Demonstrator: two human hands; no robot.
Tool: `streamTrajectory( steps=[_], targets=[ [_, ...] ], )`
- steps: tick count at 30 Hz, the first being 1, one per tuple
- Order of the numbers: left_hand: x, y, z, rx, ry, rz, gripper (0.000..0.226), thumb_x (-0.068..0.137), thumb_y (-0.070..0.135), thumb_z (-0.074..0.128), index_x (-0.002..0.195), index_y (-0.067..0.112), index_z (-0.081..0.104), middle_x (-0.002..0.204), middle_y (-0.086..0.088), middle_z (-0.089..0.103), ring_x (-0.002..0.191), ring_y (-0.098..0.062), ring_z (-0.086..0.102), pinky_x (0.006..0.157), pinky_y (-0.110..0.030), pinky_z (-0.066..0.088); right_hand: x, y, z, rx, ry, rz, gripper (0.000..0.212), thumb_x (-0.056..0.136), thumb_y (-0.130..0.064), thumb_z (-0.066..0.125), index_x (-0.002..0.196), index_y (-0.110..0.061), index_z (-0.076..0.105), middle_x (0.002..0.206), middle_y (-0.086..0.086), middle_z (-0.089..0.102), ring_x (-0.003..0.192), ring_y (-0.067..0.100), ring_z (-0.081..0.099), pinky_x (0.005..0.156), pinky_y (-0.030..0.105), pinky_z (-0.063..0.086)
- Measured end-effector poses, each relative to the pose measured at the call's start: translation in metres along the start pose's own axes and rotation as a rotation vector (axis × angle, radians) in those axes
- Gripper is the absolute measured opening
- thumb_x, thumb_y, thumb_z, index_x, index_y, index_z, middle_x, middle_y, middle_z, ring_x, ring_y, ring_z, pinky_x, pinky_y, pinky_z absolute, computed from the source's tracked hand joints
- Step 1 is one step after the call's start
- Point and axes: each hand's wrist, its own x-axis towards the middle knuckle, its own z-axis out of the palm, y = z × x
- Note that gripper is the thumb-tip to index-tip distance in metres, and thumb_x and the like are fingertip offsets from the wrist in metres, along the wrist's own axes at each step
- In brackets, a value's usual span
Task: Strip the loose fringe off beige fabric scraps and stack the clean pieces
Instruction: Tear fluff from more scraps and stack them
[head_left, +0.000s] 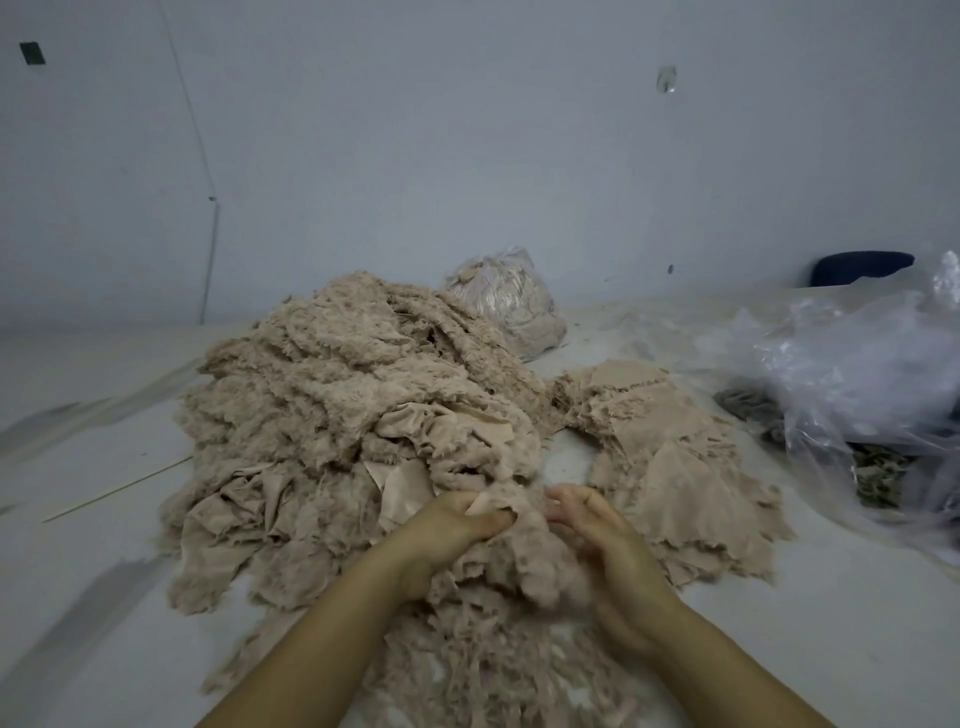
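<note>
fringed beige scraps heaped, clean stack right

Dim room, pale wall, whitish floor.

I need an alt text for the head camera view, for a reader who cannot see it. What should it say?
Two bare hands work a beige fabric scrap at the near edge of a big pile of fringed scraps: the left hand grips it, the right hand curls beside it. A flatter stack of pieces lies to the right, clear plastic bags beyond, on a pale floor.

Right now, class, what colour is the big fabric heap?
Beige, the fabric heap, seen in the head view.
</note>
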Motion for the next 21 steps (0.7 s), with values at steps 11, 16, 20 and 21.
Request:
streamTrajectory(
  steps=[11,16,20,21],
  targets=[
    [-0.016,-0.006,-0.032,0.032,-0.085,0.057,0.022,0.096,0.01,0.05,0.107,0.022,0.065,0.101,0.008,0.073,0.095,-0.005,0.068,0.078,-0.017,0.051,0.012,0.006,0.012,-0.22,0.207,0.146,0.027,0.095,-0.02,0.057,0.071,-0.012,0.048,0.064,0.009,0.054,0.059,0.021,0.051,0.054,0.03,0.043],
    [-0.013,-0.01,-0.025,-0.104,-0.078,0.087,0.02,0.096,0.009,0.049,0.109,0.014,0.064,0.1,-0.001,0.074,0.093,-0.015,0.07,0.072,-0.022,0.055,0.007,0.006,0.024,-0.076,0.022,0.308,0.038,0.08,-0.021,0.076,0.111,-0.004,0.061,0.098,0.02,0.072,0.087,0.031,0.072,0.072,0.039,0.059],
    [-0.011,-0.009,-0.026,-0.061,0.029,0.127,0.018,0.098,0.011,0.046,0.109,0.012,0.061,0.056,0.0,0.06,0.045,-0.007,0.052,0.043,-0.015,0.04,0.006,0.006,0.022,-0.122,0.095,0.227,0.04,0.079,-0.01,0.076,0.114,-0.013,0.057,0.098,0.016,0.073,0.084,0.029,0.072,0.064,0.036,0.059],
    [-0.009,-0.008,-0.026,-0.08,0.068,0.125,0.019,0.098,0.009,0.045,0.109,0.012,0.061,0.057,-0.003,0.055,0.045,-0.008,0.047,0.042,-0.015,0.037,0.006,0.007,0.022,-0.143,0.107,0.203,0.039,0.078,-0.011,0.077,0.113,-0.013,0.058,0.098,0.015,0.073,0.085,0.03,0.072,0.069,0.038,0.059]
  ],
)
